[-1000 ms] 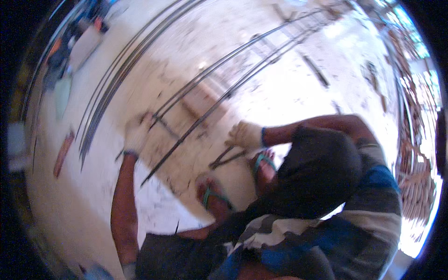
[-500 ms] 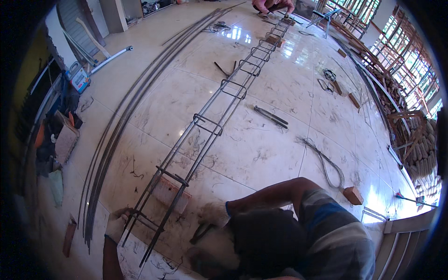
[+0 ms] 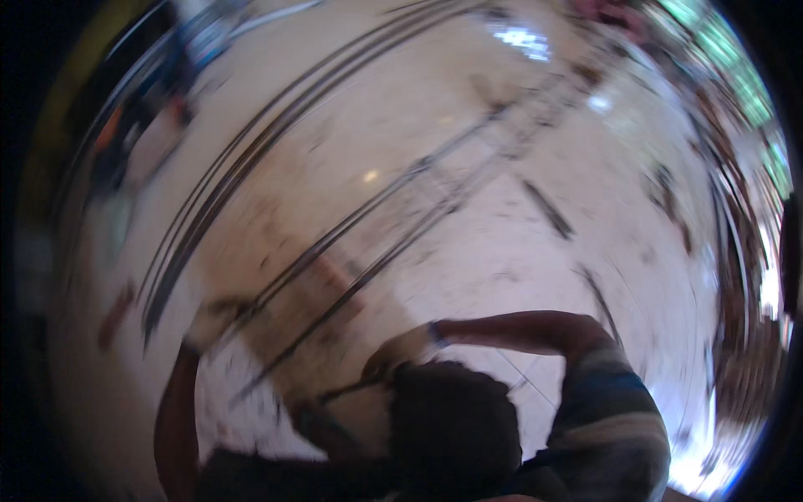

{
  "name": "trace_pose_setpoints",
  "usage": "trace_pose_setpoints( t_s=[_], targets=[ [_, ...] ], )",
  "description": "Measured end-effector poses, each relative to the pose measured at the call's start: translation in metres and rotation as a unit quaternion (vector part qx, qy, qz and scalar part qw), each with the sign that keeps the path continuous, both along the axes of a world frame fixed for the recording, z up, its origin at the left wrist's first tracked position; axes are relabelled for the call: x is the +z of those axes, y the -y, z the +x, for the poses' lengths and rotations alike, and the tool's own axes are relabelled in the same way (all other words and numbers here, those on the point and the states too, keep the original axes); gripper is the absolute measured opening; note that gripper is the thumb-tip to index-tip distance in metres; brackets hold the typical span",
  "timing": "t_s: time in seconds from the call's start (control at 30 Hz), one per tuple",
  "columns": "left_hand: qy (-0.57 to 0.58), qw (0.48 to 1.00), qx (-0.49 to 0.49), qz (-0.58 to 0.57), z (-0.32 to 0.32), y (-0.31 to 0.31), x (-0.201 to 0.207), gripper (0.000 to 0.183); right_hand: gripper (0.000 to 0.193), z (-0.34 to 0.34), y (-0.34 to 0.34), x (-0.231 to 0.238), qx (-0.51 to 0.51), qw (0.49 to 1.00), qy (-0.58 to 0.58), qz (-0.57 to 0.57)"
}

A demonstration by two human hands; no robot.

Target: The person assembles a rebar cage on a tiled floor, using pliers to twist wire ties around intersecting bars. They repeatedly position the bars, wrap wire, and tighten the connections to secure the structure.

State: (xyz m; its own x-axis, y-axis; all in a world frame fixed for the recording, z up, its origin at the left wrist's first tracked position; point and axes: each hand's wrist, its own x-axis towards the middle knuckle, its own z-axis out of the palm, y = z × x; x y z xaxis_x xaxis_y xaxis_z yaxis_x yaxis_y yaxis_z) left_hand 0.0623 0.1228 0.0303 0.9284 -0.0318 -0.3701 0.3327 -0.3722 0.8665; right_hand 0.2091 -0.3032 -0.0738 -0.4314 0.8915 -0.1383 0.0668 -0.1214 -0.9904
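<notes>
A long rebar cage (image 3: pixel 351 226) of dark rods with square stirrups runs from near me to the far right, and the picture is smeared by motion. My left hand (image 3: pixel 219 322), in a pale glove, closes around the cage's near left end. My right hand (image 3: pixel 403 350), also gloved, is bent inward right of the cage. It grips a dark slim tool (image 3: pixel 351 388) whose jaws are too blurred to make out. Under the cage's near part lies a reddish brick (image 3: pixel 336 283). A large dark rounded shape hides the area below my right hand.
Loose long rods (image 3: pixel 171 289) curve along the left. On the floor right of the cage lie long-handled pincers (image 3: pixel 548 209) and a loop of wire (image 3: pixel 598 297). Clutter (image 3: pixel 155 146) stands at the left edge. A person in pink (image 3: pixel 615 15) is at the far end.
My view has swung, so the cage now slants more to the right and everything is blurred. The right hand appears higher in view, still holding the dark tool. The left stays at the cage end.
</notes>
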Motion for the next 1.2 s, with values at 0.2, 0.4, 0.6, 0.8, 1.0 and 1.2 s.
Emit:
trace_pose_setpoints(
  t_s=[0.2, 0.4, 0.6, 0.8, 1.0, 1.2],
  targets=[
    [0.026, 0.977, 0.173, 0.125, -0.018, 0.002, 0.005, 0.043, 0.07, 0.026, -0.015, 0.138, -0.017, 0.946, -0.043, -0.321],
    [0.048, 0.903, 0.414, 0.105, -0.088, 0.078, 0.009, 0.036, 0.057, 0.043, -0.052, 0.17, -0.11, 0.949, 0.074, -0.286],
    [0.033, 0.686, 0.441, -0.577, -0.087, 0.096, -0.06, 0.032, 0.051, 0.065, -0.156, 0.221, -0.06, 0.823, 0.565, -0.002],
    [-0.027, 0.502, 0.396, -0.769, -0.022, 0.103, -0.077, 0.029, 0.092, 0.078, -0.268, 0.243, 0.141, 0.571, 0.793, 0.159],
    [0.043, 0.375, 0.371, -0.849, -0.013, 0.118, -0.1, 0.036, 0.095, 0.069, -0.323, 0.233, 0.255, 0.505, 0.792, 0.229],
    [0.061, 0.346, 0.374, -0.859, -0.014, 0.125, -0.1, 0.029, 0.092, 0.056, -0.34, 0.234, 0.294, 0.495, 0.793, 0.201]
  ],
)
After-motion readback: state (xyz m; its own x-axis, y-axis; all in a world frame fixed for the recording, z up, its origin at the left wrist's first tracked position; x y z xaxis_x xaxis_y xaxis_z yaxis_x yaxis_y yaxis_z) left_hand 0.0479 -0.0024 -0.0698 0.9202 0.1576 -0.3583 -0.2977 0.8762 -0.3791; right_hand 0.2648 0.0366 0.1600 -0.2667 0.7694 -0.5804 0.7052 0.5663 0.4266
